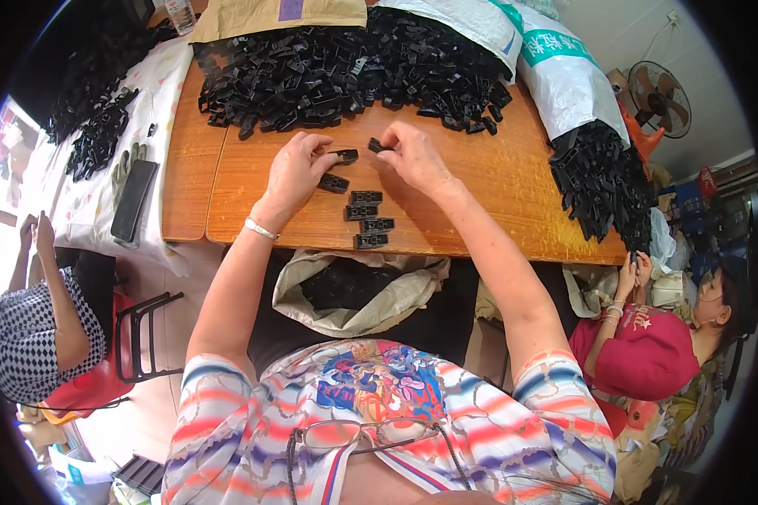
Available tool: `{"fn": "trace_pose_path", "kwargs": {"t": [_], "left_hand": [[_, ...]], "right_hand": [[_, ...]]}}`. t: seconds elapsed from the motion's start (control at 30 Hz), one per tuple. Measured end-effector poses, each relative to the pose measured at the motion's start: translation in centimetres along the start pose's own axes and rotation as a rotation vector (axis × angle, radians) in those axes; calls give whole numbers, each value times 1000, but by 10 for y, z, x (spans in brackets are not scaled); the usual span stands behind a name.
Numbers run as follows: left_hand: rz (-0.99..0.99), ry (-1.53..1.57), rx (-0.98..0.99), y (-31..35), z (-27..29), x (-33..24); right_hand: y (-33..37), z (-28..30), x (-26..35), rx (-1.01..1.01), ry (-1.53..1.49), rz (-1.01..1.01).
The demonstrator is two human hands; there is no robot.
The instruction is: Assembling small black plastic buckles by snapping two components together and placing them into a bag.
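Observation:
Above the wooden table, my left hand (295, 168) pinches a small black plastic part (346, 156) between thumb and fingers. Just below its fingertips lies another black part (334, 183). A little to the right, my right hand (413, 156) is closed on a second small black plastic piece (376, 146), partly hidden by the fingers. The two held pieces are apart. Nearer to me, several black parts (365, 212) lie in a short column by the table's front edge. Beyond my hands spreads a large heap of loose black parts (295, 80).
A brown sack (282, 17) and a white sack (564, 76) lie over the table's back and right. An open woven sack (312, 316) sits at my lap below the edge. Co-workers sit left and right; a second black pile (598, 177) is near the right one.

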State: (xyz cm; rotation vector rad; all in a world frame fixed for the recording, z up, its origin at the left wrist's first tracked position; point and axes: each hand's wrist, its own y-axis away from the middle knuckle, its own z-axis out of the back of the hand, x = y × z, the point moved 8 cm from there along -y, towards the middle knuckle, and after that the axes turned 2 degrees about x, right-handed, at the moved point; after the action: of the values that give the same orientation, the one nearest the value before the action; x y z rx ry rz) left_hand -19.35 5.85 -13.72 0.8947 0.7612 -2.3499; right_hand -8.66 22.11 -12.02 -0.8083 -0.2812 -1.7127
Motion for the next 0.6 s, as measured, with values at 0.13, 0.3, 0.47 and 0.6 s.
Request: {"fn": "trace_pose_path", "kwargs": {"t": [0.13,0.3,0.47,0.6], "left_hand": [[38,73,71,2,-3,2],[88,27,147,-2,-7,5],[69,-51,171,-5,-9,5],[204,152,201,-7,-11,23]], "right_hand": [[-8,-18,30,-19,-17,172],[-16,-41,42,56,65,205],[-23,-47,39,131,178,209],[-26,-47,38,153,153,192]]}}
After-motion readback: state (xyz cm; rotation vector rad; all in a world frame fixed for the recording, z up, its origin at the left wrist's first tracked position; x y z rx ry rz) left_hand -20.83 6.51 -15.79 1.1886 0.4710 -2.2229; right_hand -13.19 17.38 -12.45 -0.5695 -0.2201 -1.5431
